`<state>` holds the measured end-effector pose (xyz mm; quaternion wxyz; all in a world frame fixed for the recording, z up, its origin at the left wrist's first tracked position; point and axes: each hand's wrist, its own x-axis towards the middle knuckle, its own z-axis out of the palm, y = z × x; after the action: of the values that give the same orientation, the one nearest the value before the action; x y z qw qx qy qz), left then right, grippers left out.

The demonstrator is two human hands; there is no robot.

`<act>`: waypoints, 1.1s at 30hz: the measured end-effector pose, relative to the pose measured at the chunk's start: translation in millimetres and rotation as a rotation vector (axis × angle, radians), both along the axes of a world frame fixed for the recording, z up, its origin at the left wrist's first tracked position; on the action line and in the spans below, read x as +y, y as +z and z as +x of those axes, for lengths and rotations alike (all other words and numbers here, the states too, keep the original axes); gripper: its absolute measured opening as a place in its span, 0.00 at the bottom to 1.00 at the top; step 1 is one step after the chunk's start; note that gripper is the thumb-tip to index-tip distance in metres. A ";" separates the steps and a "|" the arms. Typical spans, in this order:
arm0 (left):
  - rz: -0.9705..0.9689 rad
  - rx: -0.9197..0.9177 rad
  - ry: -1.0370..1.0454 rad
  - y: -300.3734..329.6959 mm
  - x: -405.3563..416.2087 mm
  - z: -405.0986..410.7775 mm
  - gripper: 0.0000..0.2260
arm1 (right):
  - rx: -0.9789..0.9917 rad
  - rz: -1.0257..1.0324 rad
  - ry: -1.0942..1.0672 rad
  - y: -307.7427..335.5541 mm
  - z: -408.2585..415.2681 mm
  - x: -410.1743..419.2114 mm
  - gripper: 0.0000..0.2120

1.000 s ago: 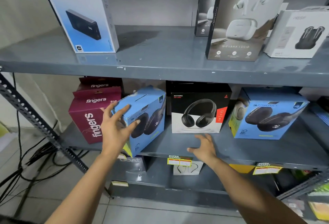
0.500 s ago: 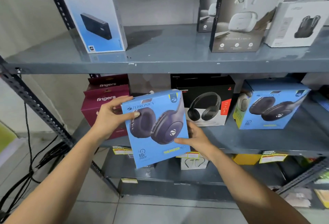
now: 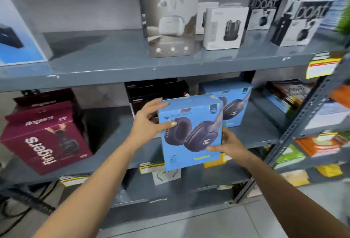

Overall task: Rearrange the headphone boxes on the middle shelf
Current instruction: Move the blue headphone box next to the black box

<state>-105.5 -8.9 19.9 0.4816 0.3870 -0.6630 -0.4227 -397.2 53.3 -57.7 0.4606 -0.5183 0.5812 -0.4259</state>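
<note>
A blue headphone box [image 3: 191, 133] hangs upright in the air in front of the grey middle shelf [image 3: 251, 133]. My left hand [image 3: 149, 122] grips its upper left edge. My right hand [image 3: 227, 143] holds its lower right side. Behind it a black headphone box [image 3: 151, 92] stands on the shelf, partly hidden. A second blue headphone box [image 3: 234, 105] stands to the right of the black one, its left part covered by the held box. Two maroon "fingers" boxes [image 3: 45, 135] sit tilted at the shelf's left end.
The top shelf [image 3: 113, 67] carries earbud boxes [image 3: 225, 27] and a tall blue-and-white box [image 3: 17, 35] at left. A slotted metal upright [image 3: 303, 116] runs diagonally at right, with packets [image 3: 318, 143] beyond it. Yellow price tags hang on the shelf edges. Cables lie on the floor at left.
Both hands have carried the blue box to the right, from beside the maroon boxes to in front of the black box. The view has swung right.
</note>
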 end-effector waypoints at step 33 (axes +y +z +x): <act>0.305 -0.343 -0.147 -87.4 -36.5 -187.5 0.49 | 0.299 0.325 0.078 20.1 -168.8 -69.9 0.17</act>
<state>-292.9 -45.4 -67.4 0.2658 0.4720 -0.6902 -0.4798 -566.0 -16.6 -37.5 0.4627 -0.5167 0.6837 -0.2268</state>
